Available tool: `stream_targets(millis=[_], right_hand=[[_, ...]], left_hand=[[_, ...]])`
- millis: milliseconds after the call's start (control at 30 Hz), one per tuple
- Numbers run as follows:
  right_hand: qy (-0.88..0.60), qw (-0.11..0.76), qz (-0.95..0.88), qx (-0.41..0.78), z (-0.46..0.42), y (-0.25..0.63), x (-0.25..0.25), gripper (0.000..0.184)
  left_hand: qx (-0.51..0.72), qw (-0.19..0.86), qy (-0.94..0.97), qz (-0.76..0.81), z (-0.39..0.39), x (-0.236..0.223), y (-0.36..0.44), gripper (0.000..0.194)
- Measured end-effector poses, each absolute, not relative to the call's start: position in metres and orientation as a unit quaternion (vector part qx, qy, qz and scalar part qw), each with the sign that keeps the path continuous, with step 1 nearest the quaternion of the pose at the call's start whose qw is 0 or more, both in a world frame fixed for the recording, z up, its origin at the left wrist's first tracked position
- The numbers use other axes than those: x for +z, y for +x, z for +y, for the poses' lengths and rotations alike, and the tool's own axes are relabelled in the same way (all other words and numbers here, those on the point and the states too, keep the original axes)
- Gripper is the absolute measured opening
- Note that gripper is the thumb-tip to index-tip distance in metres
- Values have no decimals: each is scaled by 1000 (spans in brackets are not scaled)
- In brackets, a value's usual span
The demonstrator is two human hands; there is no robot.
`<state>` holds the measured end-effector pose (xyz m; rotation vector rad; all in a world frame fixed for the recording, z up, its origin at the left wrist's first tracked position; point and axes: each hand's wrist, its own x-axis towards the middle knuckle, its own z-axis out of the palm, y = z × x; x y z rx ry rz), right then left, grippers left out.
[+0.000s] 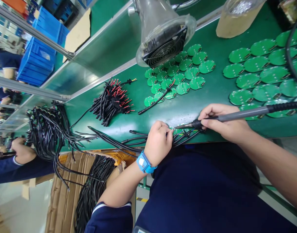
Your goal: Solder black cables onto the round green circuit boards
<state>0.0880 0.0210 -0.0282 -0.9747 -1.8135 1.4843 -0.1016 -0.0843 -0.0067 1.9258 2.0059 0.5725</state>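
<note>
My right hand [222,123] is closed around a soldering iron [245,114], holding it like a pen. The iron's tip points left and meets a small green circuit board [179,130] at the table's front edge. My left hand [160,139], with a blue wristband, is pinched at the board's left end; what lies between its fingertips is hidden. Thin coloured wires and black cables [184,138] lie at the board, and more black cables [135,141] run leftward under my left hand.
Rows of round green boards [258,66] cover the right side; smaller-looking ones [178,78] lie under a fume fan [165,48]. Red-tipped short cables [113,102] are piled left of centre. A black cable bundle [47,132] hangs over the edge beside a cardboard box [59,200]. Co-workers sit at far left.
</note>
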Motion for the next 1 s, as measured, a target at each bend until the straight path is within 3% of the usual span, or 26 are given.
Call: stream_targets(millis=[767, 1000], right_hand=[[-347, 268, -708, 554, 22, 90, -30, 10], [-352, 384, -599, 608, 24, 99, -48, 10]], left_hand=[[155, 165, 673, 704, -81, -2, -97, 13], [123, 151, 682, 705, -78, 0, -97, 14]])
